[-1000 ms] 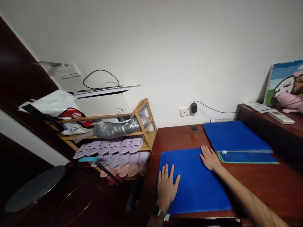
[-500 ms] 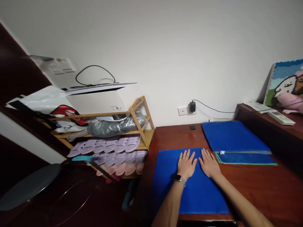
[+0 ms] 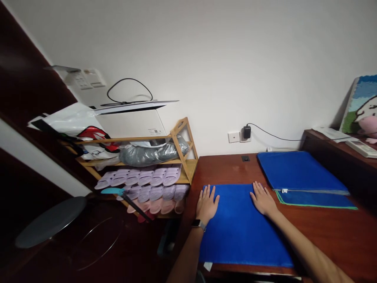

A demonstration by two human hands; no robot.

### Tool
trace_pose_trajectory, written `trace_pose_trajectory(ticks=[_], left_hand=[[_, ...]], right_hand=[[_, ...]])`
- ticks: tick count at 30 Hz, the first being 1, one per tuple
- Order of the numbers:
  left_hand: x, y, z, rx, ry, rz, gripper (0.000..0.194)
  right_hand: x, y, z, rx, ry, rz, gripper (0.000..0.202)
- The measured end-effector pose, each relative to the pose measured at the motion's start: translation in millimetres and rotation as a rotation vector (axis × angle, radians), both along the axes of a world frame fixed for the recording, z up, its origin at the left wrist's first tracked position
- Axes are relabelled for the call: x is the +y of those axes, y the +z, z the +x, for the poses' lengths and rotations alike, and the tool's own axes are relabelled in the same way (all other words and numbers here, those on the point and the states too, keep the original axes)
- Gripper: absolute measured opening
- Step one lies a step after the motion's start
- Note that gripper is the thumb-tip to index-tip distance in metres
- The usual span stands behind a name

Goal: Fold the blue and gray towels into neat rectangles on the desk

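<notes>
A blue cloth (image 3: 238, 228) lies flat and smooth on the brown wooden desk, its near edge close to the desk's front, where a white tag sticks out at the lower left corner. My left hand (image 3: 207, 205), with a watch on the wrist, rests flat on the cloth's far left corner, fingers stretched out. Near the far right corner my right hand (image 3: 263, 199) lies palm down with its fingers extended. Neither hand grips anything. Behind and right of it sit more folded blue cloths (image 3: 297, 171), the lower one edged in green.
Left of the desk (image 3: 326, 230) stands a wooden rack (image 3: 187, 157) holding lilac and pink slippers (image 3: 151, 177), bags and a white box (image 3: 132, 125). A round stool (image 3: 51, 222) is at lower left. A black plug adapter (image 3: 247, 132) sits in the wall socket; its cable runs right.
My left hand has slid left across the cloth to its far left corner. The right hand stays by the far right corner. The view has turned slightly left.
</notes>
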State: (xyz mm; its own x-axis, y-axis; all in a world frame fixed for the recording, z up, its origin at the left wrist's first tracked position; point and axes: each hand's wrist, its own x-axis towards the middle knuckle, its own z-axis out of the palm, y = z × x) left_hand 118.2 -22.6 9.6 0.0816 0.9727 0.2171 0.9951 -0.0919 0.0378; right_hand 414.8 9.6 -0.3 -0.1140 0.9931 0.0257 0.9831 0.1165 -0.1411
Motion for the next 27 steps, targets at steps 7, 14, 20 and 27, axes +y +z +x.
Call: trace_pose_trajectory(ticks=[7, 14, 20, 27], left_hand=[[1, 5.8, -6, 0.017, 0.015, -0.017, 0.058], [12, 12.1, 101, -0.077, -0.236, 0.022, 0.059], [21, 2.6, 158, -0.159, -0.323, -0.114, 0.067], [23, 3.6, 17, -0.025, -0.014, -0.108, 0.061]], right_hand=[[0, -6.4, -1, 0.0, -0.03, 0.006, 0.073], [1, -4.0, -1, -0.004, -0.023, -0.004, 0.071], [2, -5.1, 3, -0.017, 0.005, 0.005, 0.068], [1, -0.7, 0, 0.027, -0.03, 0.007, 0.07]])
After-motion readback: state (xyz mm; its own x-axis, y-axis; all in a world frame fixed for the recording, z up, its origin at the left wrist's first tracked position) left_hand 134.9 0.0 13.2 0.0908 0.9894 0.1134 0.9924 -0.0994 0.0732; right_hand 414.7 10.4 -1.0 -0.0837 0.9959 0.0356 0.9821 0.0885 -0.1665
